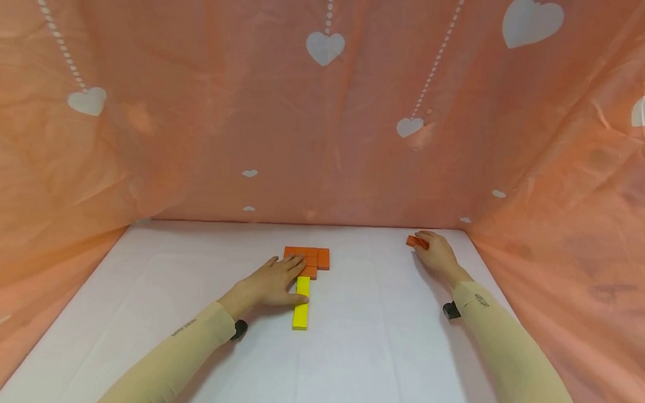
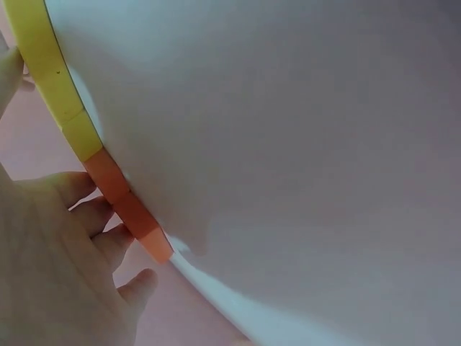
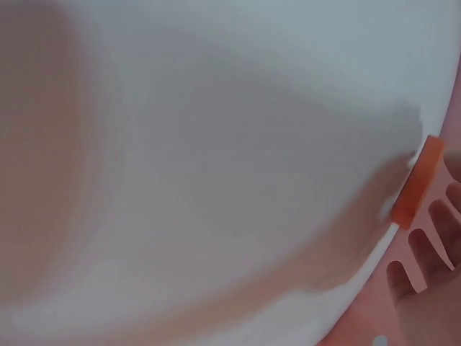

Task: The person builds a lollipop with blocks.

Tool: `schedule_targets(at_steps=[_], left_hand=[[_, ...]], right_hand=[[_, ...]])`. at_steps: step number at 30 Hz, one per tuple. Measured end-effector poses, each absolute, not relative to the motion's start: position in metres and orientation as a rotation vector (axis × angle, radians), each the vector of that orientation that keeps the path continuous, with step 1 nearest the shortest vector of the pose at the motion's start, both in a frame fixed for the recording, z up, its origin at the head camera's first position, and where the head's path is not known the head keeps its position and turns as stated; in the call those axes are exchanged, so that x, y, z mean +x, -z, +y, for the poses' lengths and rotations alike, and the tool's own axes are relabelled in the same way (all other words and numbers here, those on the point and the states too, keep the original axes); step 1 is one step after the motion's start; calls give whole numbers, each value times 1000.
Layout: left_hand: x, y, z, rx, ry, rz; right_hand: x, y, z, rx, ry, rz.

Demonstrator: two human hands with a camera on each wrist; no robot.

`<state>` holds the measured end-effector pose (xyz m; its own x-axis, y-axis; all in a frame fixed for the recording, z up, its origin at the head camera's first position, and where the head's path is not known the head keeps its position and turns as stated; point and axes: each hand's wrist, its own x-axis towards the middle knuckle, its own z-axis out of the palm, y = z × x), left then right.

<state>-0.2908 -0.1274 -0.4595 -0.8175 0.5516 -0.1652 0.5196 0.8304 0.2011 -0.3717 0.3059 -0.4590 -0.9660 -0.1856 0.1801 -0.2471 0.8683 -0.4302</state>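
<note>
Flat orange blocks [image 1: 323, 259] lie side by side on the white surface, in the middle of the head view. Yellow blocks [image 1: 300, 319] run from them toward the person in a straight strip. My left hand [image 1: 270, 283] rests over this arrangement, fingertips on the orange part and thumb across the yellow strip. Its fingers are spread and extended, seen also along the orange block [image 2: 108, 176] edges in the left wrist view. At the far right, my right hand [image 1: 439, 257] pinches a single orange block [image 1: 413, 241]. That block [image 3: 418, 184] shows beside the fingertips in the right wrist view.
A white cloth-covered table [image 1: 360, 357] spreads under both arms. A peach curtain [image 1: 224, 103] with white hearts closes off the back and both sides, meeting the table's far edge just beyond the right hand. Dark wrist devices [image 1: 451, 310] sit under the sleeves.
</note>
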Motion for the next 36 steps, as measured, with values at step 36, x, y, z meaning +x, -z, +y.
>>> schedule_targets(at_steps=[36], left_hand=[[-290,458,-126,805,-202,2789]], right_hand=[[-376,459,282,418,-831,-2781]])
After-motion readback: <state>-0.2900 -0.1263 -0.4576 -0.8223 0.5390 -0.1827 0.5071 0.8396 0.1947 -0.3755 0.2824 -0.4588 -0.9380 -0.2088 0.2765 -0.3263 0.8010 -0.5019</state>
